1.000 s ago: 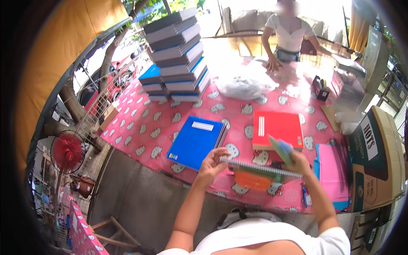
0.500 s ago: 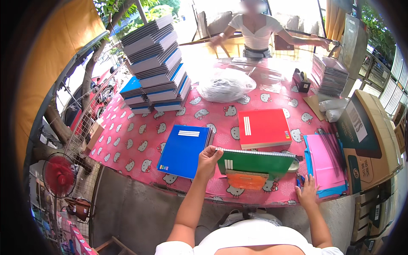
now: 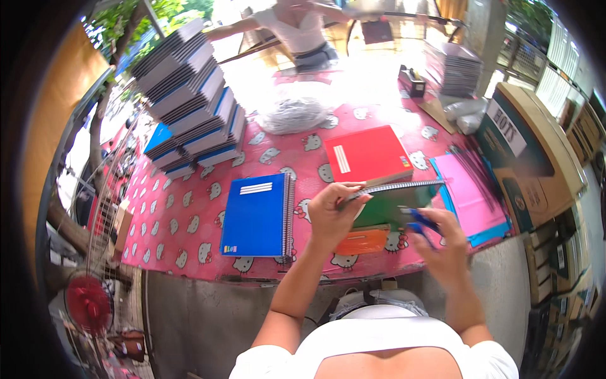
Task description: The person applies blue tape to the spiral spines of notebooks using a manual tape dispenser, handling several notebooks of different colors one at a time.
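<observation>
My left hand (image 3: 338,215) is closed on the upper left corner of a green spiral notebook (image 3: 385,211), which stands tilted on the table with its spiral edge up. My right hand (image 3: 447,249), somewhat blurred, grips blue-handled pliers (image 3: 421,221); their jaws point at the notebook's cover. Below the notebook lies an orange flat item (image 3: 363,241). A blue spiral notebook stack (image 3: 255,215) lies left of my left hand. Beyond the green notebook is a stack of red notebooks (image 3: 367,153).
Tall notebook stacks (image 3: 189,101) stand at the far left, near a clear plastic bundle (image 3: 293,115). Pink sheets and black spiral coils (image 3: 476,177) lie right, beside a cardboard box (image 3: 536,158). A tape dispenser (image 3: 411,82) and another person (image 3: 300,31) are across the table (image 3: 189,240).
My right hand has picked up the pliers from the table and brought them left to the green notebook. My left hand still holds the notebook, now turned more. The view has shifted.
</observation>
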Tool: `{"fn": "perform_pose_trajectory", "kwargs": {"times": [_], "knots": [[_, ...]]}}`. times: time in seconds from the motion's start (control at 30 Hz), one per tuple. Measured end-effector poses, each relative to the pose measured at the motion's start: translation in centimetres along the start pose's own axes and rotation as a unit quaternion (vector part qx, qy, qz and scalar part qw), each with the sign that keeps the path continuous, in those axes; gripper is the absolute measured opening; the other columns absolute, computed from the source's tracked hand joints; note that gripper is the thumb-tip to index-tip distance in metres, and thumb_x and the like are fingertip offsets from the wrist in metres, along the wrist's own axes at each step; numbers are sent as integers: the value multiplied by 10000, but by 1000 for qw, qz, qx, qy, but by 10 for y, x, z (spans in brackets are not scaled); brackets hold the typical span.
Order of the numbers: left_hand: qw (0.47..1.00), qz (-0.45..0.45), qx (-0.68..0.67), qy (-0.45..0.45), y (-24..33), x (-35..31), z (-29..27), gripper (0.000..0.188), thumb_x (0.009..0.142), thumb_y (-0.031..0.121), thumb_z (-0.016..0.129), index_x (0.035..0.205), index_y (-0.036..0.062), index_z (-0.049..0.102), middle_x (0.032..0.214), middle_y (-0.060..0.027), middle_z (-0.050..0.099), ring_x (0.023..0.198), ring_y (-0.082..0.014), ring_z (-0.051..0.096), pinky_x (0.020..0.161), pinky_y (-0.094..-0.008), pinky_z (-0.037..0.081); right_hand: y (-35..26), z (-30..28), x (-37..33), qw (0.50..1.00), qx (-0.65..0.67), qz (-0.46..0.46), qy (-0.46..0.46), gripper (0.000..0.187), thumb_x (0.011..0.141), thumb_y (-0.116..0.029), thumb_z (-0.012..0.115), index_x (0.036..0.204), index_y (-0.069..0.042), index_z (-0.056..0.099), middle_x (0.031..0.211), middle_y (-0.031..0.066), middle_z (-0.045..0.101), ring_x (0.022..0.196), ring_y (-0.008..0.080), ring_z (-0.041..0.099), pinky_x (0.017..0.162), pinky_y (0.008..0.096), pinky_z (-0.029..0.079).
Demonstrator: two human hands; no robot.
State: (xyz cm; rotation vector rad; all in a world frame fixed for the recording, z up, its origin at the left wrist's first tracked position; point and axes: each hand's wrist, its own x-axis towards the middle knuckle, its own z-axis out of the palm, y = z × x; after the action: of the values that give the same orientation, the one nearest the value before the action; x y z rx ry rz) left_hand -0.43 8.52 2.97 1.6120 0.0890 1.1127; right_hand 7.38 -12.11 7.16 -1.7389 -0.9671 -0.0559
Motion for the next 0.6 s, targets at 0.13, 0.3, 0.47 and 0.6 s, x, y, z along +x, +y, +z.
{"fn": "perform_pose_trajectory", "kwargs": {"times": [0.13,0.3,0.47,0.6], "knots": [[987,116,106,-35,11,0,22,182,737,-97,723,846,-31,592,940,-174,683,889,-187,673,738,-270,558,-13,13,5,981,-146,-125,-12,422,735,-126,725,1117,-29,574,1027,154,581,954,326,559,832,417,460],[982,151,102,-51,12,-1,30,232,706,-105,724,870,-7,594,950,-168,682,896,-277,677,748,-338,556,-11,7,0,993,-77,-77,-53,438,725,-143,727,1113,-14,570,1060,160,569,986,331,546,852,424,448],[979,160,108,-58,15,-2,30,268,703,-129,705,925,-10,615,964,-174,679,914,-280,672,773,-352,556,-10,2,-3,996,-40,-63,-42,428,724,-134,723,1105,-9,572,1068,163,571,985,327,548,837,415,456],[983,138,106,-56,14,-5,32,270,697,-134,705,919,-10,614,966,-174,679,919,-284,671,790,-357,551,-9,3,2,986,-121,-109,-18,378,750,-138,719,1076,-1,586,1020,162,590,938,301,576,784,391,478]]}}
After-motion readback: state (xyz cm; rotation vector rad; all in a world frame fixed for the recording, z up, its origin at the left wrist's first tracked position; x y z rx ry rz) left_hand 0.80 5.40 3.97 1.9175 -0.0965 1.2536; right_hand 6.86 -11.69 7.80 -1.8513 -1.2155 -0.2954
